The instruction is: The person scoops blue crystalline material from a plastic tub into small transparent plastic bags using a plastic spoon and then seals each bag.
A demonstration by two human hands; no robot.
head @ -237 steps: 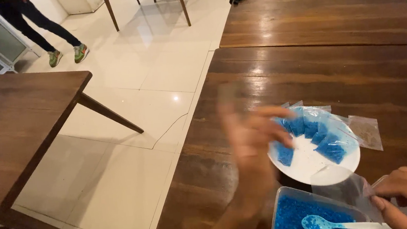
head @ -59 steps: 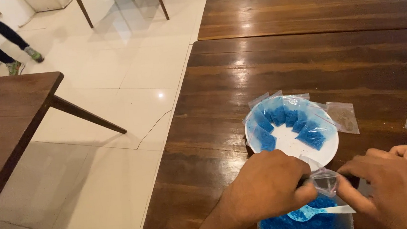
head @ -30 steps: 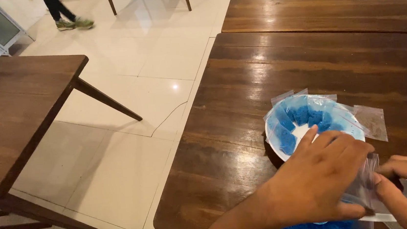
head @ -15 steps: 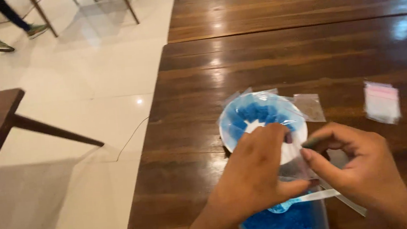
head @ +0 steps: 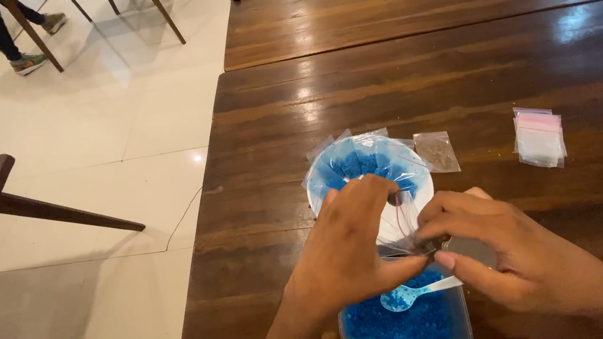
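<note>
I pinch the little clear bag between my left hand and right hand, both clenched on it, right above the blue tub near me.

Bright overhead light, white glare streaks on the glossy wooden table, sharp focus, slight edge distortion.

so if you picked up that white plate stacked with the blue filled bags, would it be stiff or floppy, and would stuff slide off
The white plate looks thin and disposable, so it would probably flex somewhat. The blue filled bags are glossy plastic fanned around its rim, so they could well slide off if it tilts. It likely feels light for its size.
</note>
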